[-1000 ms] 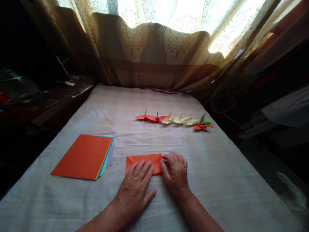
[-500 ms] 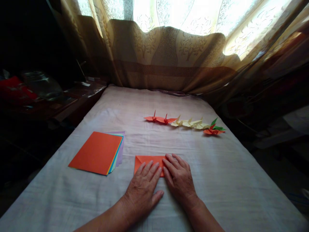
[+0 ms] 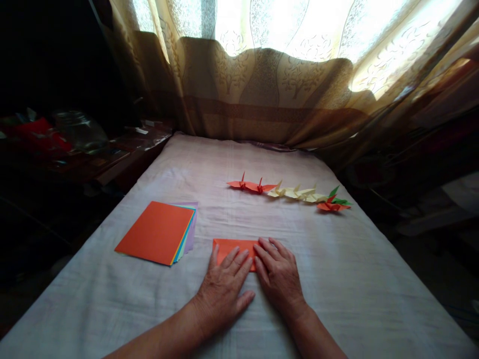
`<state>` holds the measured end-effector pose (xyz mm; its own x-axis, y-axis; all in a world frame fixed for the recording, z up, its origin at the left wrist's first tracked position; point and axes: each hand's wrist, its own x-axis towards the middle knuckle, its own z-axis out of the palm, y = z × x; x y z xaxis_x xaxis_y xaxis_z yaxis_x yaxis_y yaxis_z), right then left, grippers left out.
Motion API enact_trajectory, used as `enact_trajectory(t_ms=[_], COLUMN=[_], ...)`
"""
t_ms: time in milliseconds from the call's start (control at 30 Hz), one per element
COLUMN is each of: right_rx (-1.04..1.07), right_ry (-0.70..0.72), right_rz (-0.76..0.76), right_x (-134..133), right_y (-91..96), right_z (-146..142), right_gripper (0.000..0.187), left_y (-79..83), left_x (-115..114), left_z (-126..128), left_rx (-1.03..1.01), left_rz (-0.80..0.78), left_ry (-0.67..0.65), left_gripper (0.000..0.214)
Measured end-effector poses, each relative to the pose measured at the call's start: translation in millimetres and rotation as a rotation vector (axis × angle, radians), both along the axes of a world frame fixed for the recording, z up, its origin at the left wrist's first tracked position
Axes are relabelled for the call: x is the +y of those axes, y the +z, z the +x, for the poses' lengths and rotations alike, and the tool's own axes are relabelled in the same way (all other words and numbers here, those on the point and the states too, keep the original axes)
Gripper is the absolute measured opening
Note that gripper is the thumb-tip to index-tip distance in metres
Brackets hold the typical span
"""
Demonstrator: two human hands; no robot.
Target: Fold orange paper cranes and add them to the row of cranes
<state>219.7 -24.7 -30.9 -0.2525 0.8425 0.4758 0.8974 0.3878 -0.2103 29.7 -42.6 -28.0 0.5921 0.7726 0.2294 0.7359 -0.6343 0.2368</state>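
A folded orange sheet of origami paper (image 3: pixel 234 245) lies flat on the cloth-covered surface in front of me. My left hand (image 3: pixel 224 276) rests palm down over its left and near part, fingers spread, the little finger at the left edge. On the right end of the paper lies my right hand (image 3: pixel 277 267), flat, with its fingers stretched forward and slightly apart. The fingers hide the near left corner and the right end of the sheet.
A stack of coloured paper squares (image 3: pixel 157 232), orange on top, lies to the left. Beyond my hands runs a row of folded cranes: red (image 3: pixel 260 187), pale yellow (image 3: pixel 295 192), orange (image 3: pixel 332 205) and green (image 3: pixel 340 200). A patterned curtain (image 3: pixel 239 89) hangs at the back.
My left hand's fingers have spread, the little finger moving out to the paper's left edge. My right hand stays on the right end. The whole view has shifted slightly.
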Motion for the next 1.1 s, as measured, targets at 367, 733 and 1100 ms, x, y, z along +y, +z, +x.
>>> enact_trajectory(t_ms=[367,733,1100], right_rx=[0.027,-0.026,0.022], right_ry=[0.054,0.013,-0.174], right_rz=[0.015,0.003,-0.134], right_x=[-5,-9,-19], right_y=[6.0,2.7,9.8], right_z=[0,2,-12], right_gripper=[0.024,0.024,0.02], left_y=[1.6,2.1,26.7], left_x=[3,3,17], left_z=[0,1,-27], left_rx=[-0.008,0.006,-0.024], left_rz=[-0.031,-0.063,-0.362], left_ry=[-0.009,-0.001,-0.184], left_gripper=[0.059,0.058,0.049])
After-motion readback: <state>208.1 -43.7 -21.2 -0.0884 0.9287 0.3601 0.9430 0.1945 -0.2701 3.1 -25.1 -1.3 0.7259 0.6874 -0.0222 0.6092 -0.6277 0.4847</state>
